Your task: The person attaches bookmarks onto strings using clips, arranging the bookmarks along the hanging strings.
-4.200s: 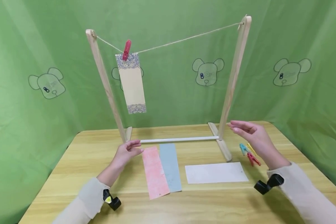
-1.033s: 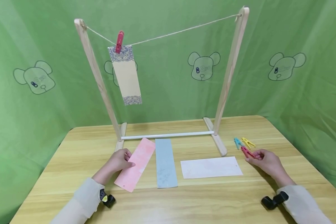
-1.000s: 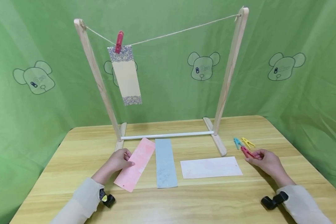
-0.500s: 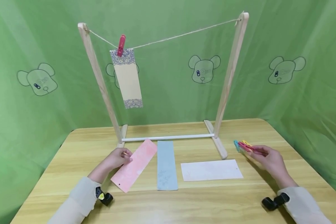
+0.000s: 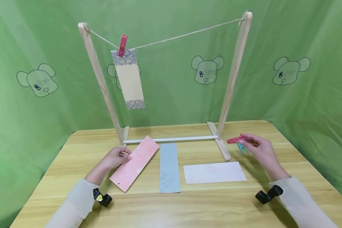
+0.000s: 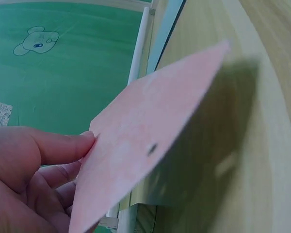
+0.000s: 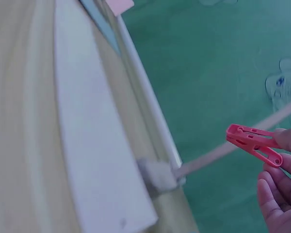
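Note:
My left hand (image 5: 115,159) pinches the long edge of a pink paper card (image 5: 135,164) between thumb and fingers. In the left wrist view the pink card is tilted above the table, its shadow below and a small hole near one end. My right hand (image 5: 259,148) pinches a red clothespin (image 7: 252,143) by its handle ends, raised over the table beside the rack's right foot. Under that hand lies a blue clothespin (image 5: 241,148); the yellow one is hidden behind the hand. A cream card (image 5: 130,82) with blue patterned ends hangs from the string by another red clothespin (image 5: 122,46).
A wooden rack with two posts (image 5: 235,79) carries the string (image 5: 185,35), and a white rod (image 5: 174,139) joins its feet. A blue-grey card (image 5: 169,167) and a white card (image 5: 215,173) lie on the wooden table (image 5: 171,209). Green cloth surrounds it.
My right hand has picked the red clothespin off the table and carried it up and left. The pink card, pulled off the blue-grey one, is now turned and lifted in my left hand.

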`<state>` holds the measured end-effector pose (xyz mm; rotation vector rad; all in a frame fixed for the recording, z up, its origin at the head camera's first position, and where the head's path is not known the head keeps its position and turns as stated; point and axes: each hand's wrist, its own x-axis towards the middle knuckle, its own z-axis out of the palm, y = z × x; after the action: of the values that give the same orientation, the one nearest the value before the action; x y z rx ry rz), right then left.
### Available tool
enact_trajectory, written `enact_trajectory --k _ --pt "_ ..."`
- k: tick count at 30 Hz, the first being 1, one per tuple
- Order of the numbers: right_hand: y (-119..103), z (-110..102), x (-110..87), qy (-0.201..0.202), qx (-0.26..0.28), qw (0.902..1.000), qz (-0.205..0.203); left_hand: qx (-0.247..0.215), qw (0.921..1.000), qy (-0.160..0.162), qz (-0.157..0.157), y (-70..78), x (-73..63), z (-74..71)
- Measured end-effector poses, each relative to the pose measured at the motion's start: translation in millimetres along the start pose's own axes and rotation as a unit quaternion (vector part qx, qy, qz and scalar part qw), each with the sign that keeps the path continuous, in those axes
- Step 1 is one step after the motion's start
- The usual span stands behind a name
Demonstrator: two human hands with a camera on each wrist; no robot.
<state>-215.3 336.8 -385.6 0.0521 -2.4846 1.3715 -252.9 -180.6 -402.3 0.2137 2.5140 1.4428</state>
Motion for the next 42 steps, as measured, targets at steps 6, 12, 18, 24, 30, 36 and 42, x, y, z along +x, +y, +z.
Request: enact_trajectory --k 6,12,18,24,30,36,42 --pt "-22 13 13.1 -0.012 0.066 0.9974 0.026 -0.028 0.9995 0.004 0.016 1.1 1.6 1.1" --pt "-43 25 22.5 -0.043 0.1 0.9927 0.052 -0.062 0.9977 0.027 -0.002 6.7 8.2 9.1" --pt "-61 38 32.4 -0.05 0.108 0.9921 0.041 -0.113 0.9926 0.042 0.005 14.3 13.9 14.4" --pt "-76 45 43.7 -0.052 0.127 0.9901 0.031 -0.152 0.9851 0.078 0.019 22.9 17.9 18.1" --pt "-100 47 61.4 -0.053 0.137 0.9891 0.014 -0.191 0.9757 0.1 0.038 32.2 22.4 23.1" --pt "-127 48 75.9 -0.062 0.13 0.9895 0.008 -0.21 0.9706 0.104 0.055 45.5 24.9 27.7" --pt "-151 51 88.4 -0.074 0.142 0.9871 0.005 -0.234 0.9635 0.108 0.073 56.7 26.4 29.7"
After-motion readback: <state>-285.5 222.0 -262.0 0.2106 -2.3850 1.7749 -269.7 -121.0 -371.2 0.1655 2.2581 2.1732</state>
